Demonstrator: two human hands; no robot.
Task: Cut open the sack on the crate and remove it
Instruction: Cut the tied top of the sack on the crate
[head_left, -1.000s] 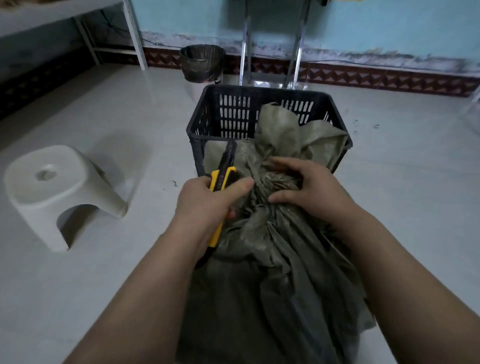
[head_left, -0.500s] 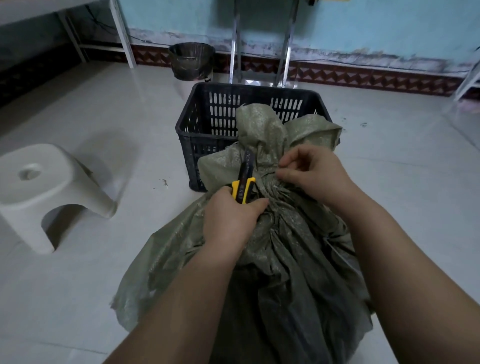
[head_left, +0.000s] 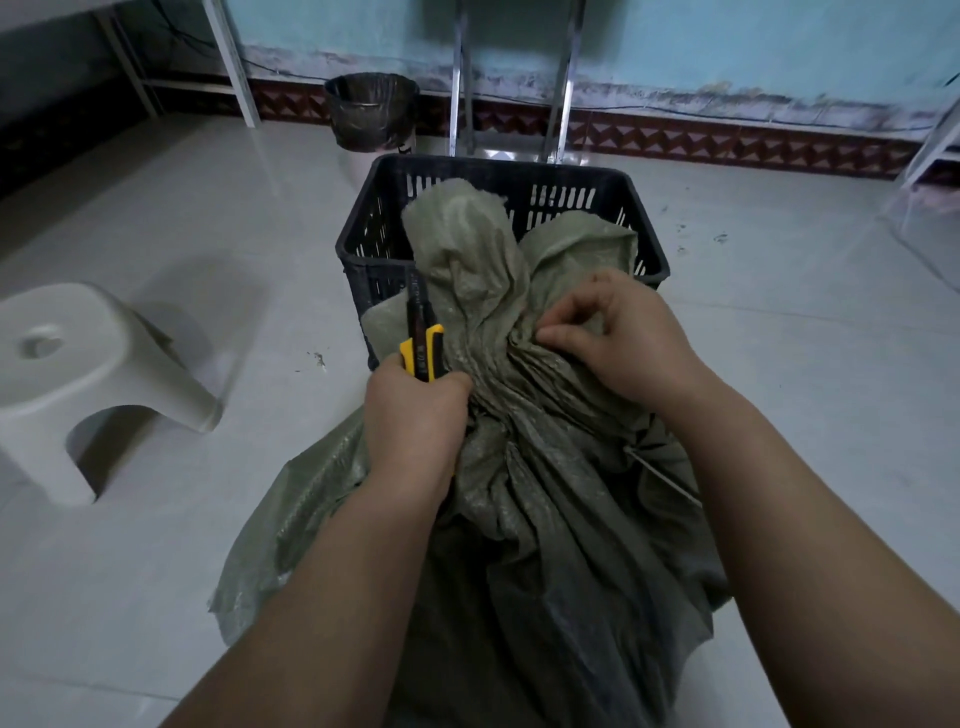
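The left hand (head_left: 415, 415) clenches a yellow knife (head_left: 423, 338), blade pointing up beside the sack's (head_left: 519, 467) gathered neck. The right hand (head_left: 618, 338) pinches the neck's folds just right of the knife. Beyond both grips, the sack's top drapes over the crate (head_left: 644, 244)

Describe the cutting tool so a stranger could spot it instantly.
Start at the black slatted crate in the middle of the floor, with the green woven sack draped over its near edge. The utility knife rises from the left hand at the gathered neck: the only yellow-and-black item.
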